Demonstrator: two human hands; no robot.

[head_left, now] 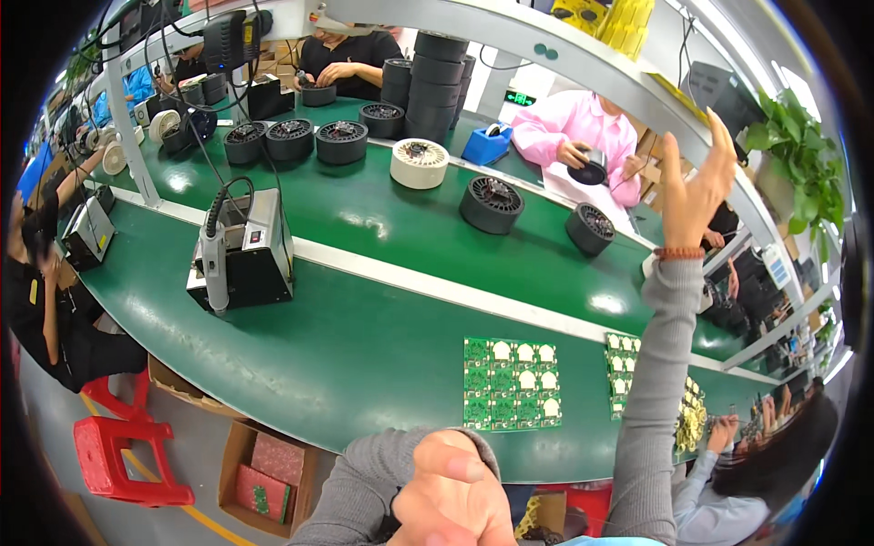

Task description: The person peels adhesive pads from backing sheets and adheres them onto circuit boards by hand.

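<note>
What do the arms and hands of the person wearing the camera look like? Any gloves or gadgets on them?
Neither the left hand nor the right hand wears a glove. Both arms are in long grey, ribbed-knit sleeves: left sleeve, right sleeve. A reddish-brown bracelet, apparently beaded, circles the right wrist. I see no gadget or cable attached to either hand.

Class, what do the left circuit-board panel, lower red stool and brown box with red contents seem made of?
Left circuit-board panel: probably fibreglass, flat with patterned green coating.
Lower red stool: likely moulded plastic, smooth, evenly coloured.
Brown box: apparently cardboard, matte with thin walls.
</note>
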